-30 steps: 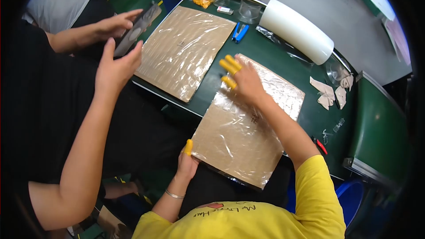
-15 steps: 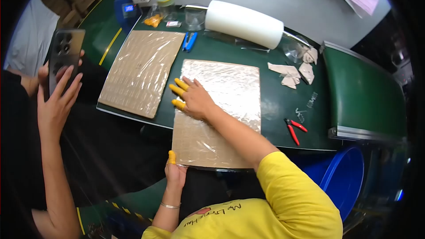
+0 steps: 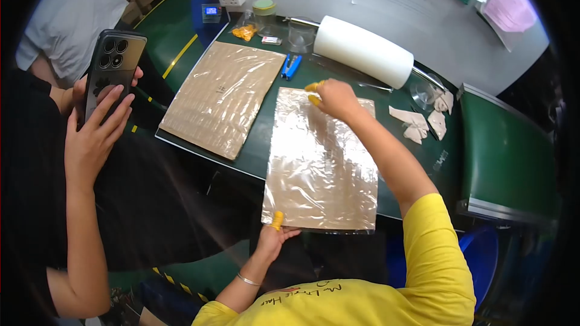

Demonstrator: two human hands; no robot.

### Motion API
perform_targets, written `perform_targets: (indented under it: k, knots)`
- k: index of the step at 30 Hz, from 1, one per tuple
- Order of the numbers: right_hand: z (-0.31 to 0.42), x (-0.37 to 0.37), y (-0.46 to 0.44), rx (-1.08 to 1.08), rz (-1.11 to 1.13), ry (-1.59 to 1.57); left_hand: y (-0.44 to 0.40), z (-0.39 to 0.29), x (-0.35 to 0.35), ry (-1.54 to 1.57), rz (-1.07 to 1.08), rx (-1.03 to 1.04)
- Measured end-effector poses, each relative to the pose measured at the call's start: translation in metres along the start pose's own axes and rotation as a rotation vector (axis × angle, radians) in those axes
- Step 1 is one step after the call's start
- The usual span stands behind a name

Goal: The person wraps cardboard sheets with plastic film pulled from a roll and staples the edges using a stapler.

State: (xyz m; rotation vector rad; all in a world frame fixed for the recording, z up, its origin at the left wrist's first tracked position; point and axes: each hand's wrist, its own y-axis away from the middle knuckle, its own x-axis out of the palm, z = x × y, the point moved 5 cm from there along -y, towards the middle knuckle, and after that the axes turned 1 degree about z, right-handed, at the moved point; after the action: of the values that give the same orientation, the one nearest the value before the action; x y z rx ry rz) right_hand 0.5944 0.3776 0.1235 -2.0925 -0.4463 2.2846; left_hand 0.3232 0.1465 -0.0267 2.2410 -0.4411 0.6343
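Observation:
A flat cardboard sheet [image 3: 320, 169] covered in shiny clear film lies on the bench, its near end jutting past the front edge. My left hand [image 3: 275, 240] grips its near left corner, with a yellow-covered thumb on top and the fingers underneath. At the far edge, my right hand [image 3: 338, 99] is closed, its fingers curled and some wearing yellow finger cots. What those fingers pinch, if anything, cannot be made out. To the left lies a second film-covered cardboard sheet [image 3: 223, 96], apart from both hands.
A white film roll [image 3: 364, 51] on a rod spans the back. Blue-handled snips [image 3: 291, 67], a jar [image 3: 264, 15] and white cloth scraps [image 3: 414, 125] lie around. A green raised panel [image 3: 510, 145] and blue bin [image 3: 483, 259] are right. Another person's hands hold a phone [image 3: 113, 66] at left.
My right hand has moved from the sheet's left side to its far edge, its fingers now curled. Film now covers the sheet's near part too. My left hand stays at the near left corner.

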Motion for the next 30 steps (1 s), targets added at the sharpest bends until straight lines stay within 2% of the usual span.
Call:
perform_targets:
  k: [1, 2, 5, 8, 10, 11, 13, 14, 16, 17, 19, 20, 21, 23, 24, 27, 28, 29, 30]
  knots:
    - [-0.002, -0.002, -0.02, -0.002, -0.007, 0.04, 0.003, -0.006, 0.009, 0.014, 0.005, 0.0]
    - [-0.003, 0.004, -0.042, 0.013, 0.108, 0.17, 0.003, -0.002, 0.008, 0.025, 0.009, 0.0]
    - [0.001, 0.037, -0.094, -0.08, 0.018, 0.259, 0.003, 0.008, 0.005, 0.041, 0.101, -0.062]
    - [0.006, 0.073, -0.125, -0.055, -0.015, 0.293, 0.012, 0.013, -0.002, -0.03, 0.117, -0.111]
    - [0.003, 0.086, -0.131, -0.015, 0.072, 0.319, 0.022, 0.013, -0.004, -0.04, 0.092, -0.152]
    - [0.002, 0.089, -0.131, -0.066, 0.089, 0.34, 0.026, 0.013, -0.006, -0.021, 0.09, -0.144]
    - [-0.002, 0.082, -0.125, -0.155, 0.088, 0.335, 0.035, 0.01, -0.007, 0.008, 0.09, -0.135]
    - [-0.003, 0.073, -0.12, -0.21, 0.052, 0.302, 0.04, 0.009, -0.004, -0.065, 0.174, -0.178]
    - [0.0, 0.038, -0.102, -0.238, 0.029, 0.211, 0.053, 0.008, -0.001, -0.21, 0.332, -0.22]
    - [-0.003, 0.024, -0.092, -0.191, 0.018, 0.183, 0.059, 0.009, -0.003, -0.204, 0.331, -0.227]
    - [0.004, -0.02, -0.057, -0.099, -0.225, -0.141, 0.072, 0.01, 0.003, -0.219, 0.492, -0.2]
    - [0.011, -0.044, -0.032, -0.039, -0.308, -0.311, 0.078, 0.004, 0.007, -0.238, 0.494, -0.2]
    - [0.016, -0.057, -0.007, 0.07, -0.341, -0.479, 0.082, 0.0, 0.011, -0.292, 0.496, -0.13]
    - [0.031, -0.066, 0.057, 0.246, -0.407, -1.009, 0.086, -0.018, 0.024, -0.294, 0.503, 0.019]
    - [0.05, -0.068, 0.093, 0.321, -0.388, -1.294, 0.086, -0.024, 0.032, -0.244, 0.49, 0.098]
    - [0.109, -0.046, 0.214, 0.632, -0.173, -1.548, 0.089, -0.035, 0.053, -0.295, 0.431, 0.274]
    - [0.138, -0.04, 0.251, 0.756, -0.146, -1.752, 0.094, -0.035, 0.062, -0.296, 0.442, 0.337]
    - [0.159, -0.031, 0.282, 0.688, -0.034, -1.819, 0.098, -0.021, 0.06, -0.238, 0.431, 0.357]
    - [0.181, -0.027, 0.308, 0.722, 0.032, -1.913, 0.101, -0.007, 0.057, -0.181, 0.42, 0.378]
